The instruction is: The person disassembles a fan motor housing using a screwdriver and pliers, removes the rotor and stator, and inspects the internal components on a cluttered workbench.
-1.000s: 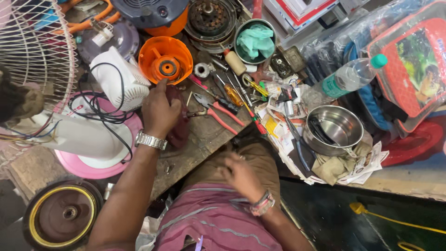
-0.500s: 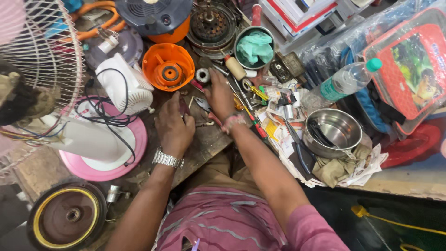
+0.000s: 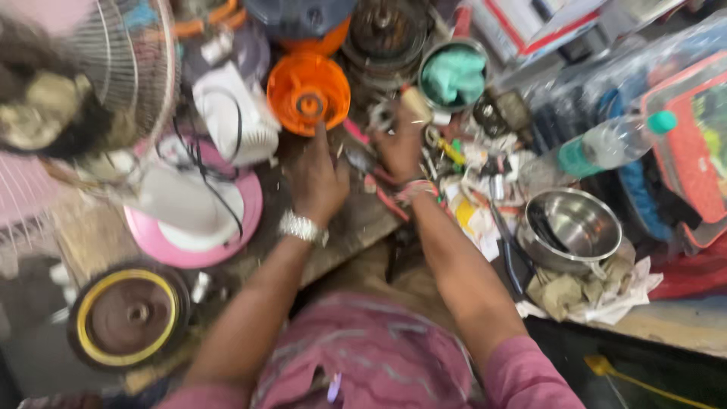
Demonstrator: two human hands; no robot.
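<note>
The picture is motion-blurred. My left hand (image 3: 318, 178), a silver watch on its wrist, lies on the wooden bench (image 3: 356, 227) with a finger stretched toward an orange round plastic part (image 3: 309, 92). My right hand (image 3: 401, 144), with a red band at the wrist, reaches into a heap of small tools and parts just right of the left hand. Red-handled pliers (image 3: 386, 198) lie below it. Blur hides whether either hand grips anything.
A fan grille (image 3: 113, 68), a white motor housing (image 3: 235, 113) and a pink fan base (image 3: 193, 220) stand at left. A black wheel with a yellow ring (image 3: 129, 318) lies lower left. At right are a steel bowl (image 3: 572, 227), a plastic bottle (image 3: 606, 144) and a tin holding teal cloth (image 3: 453, 76).
My right hand has come up from my lap to the tools on the bench. My left hand has shifted slightly toward the orange part. The view has turned blurry.
</note>
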